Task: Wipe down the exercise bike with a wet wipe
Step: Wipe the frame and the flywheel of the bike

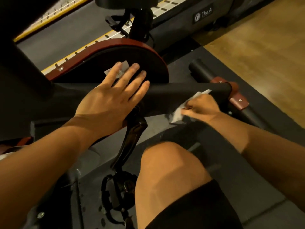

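Left hand: flat, fingers straight across flywheel cover, likely bracing the body. Right hand: clutching bunched wet wipe against frame tube for wiping.

- My left hand: nails cut short, and you can see the tendons as ridges across the back.
- My right hand: kinda blurry, so the knuckles are about all you can make out.
- My left forearm and right forearm are both bare right out to the edge of the shot.
- I've got plain black shorts on, and the hem cuts across my thigh just above the knee.
- My knee is bare and round, with the light catching it.
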